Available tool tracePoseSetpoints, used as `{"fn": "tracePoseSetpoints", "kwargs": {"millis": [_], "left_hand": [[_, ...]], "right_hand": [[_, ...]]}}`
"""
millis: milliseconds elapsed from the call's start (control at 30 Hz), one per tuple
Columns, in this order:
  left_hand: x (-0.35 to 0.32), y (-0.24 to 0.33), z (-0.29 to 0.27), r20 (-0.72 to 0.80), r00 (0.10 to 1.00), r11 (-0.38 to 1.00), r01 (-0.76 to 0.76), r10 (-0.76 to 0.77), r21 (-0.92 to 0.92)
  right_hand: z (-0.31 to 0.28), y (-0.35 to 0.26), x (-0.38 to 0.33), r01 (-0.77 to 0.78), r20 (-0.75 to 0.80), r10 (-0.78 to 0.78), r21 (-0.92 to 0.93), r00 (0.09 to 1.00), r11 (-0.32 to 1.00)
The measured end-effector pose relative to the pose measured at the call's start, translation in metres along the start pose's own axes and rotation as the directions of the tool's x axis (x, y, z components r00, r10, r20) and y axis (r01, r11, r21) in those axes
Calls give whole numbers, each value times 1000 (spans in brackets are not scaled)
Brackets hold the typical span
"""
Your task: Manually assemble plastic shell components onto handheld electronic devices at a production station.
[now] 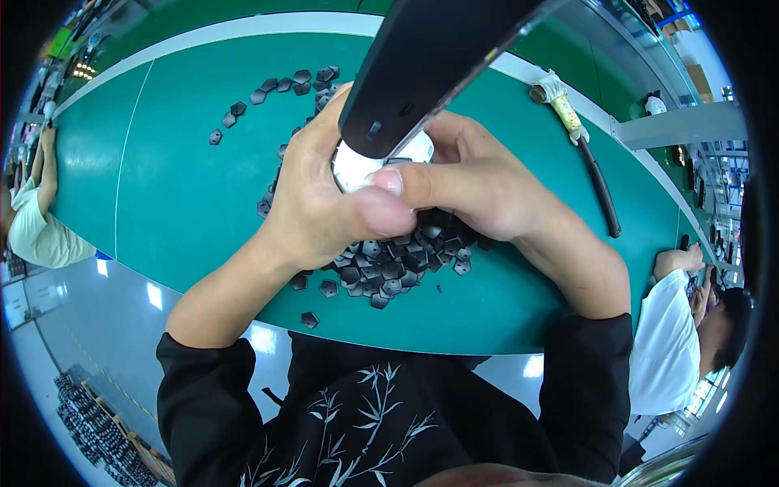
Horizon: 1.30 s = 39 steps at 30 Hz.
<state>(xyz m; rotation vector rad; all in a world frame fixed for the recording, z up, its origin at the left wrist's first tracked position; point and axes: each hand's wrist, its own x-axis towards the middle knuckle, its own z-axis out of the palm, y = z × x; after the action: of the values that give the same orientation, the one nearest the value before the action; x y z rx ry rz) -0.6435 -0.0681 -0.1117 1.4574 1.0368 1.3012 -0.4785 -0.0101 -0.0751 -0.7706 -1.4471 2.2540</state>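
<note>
My left hand (320, 191) and my right hand (471, 178) meet over the middle of a green table (170, 187), both closed around a small white rounded part (357, 166). My right thumb presses across its front. A long black bar-shaped object (422, 65) hangs close to the camera and hides the top of the white part and my fingertips. Under and just in front of my hands lies a heap of several small dark pentagon-shaped pieces (389, 264). More of these pieces (284, 85) are scattered behind my left hand.
A black-handled tool with a wrapped pale head (580, 138) lies at the right on the table's white border. One person in a white shirt (36, 227) sits at the far left, another (669, 341) at the right. A stray piece (309, 320) lies near the front edge.
</note>
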Motion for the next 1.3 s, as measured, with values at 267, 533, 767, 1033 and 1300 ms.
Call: {"fn": "tracePoseSetpoints", "kwargs": {"millis": [267,533,767,1033,1300], "left_hand": [[6,-1,13,-22,987,979,-161,159,-125],[7,6,1,3,983,799,153,-186,-582],[20,2,-26,-118,977,772,63,-176,-632],[19,-3,-32,-57,972,729,130,-226,-672],[21,3,-24,-115,956,745,132,-270,-654]], "right_hand": [[8,8,-10,216,-43,-222,-116,974,969],[3,-23,-7,-123,-154,82,-279,985,952],[-26,-25,-3,-140,-216,-182,-924,959,355],[-38,20,10,117,75,-328,-987,942,109],[-16,27,6,101,231,-353,-931,906,-350]]}}
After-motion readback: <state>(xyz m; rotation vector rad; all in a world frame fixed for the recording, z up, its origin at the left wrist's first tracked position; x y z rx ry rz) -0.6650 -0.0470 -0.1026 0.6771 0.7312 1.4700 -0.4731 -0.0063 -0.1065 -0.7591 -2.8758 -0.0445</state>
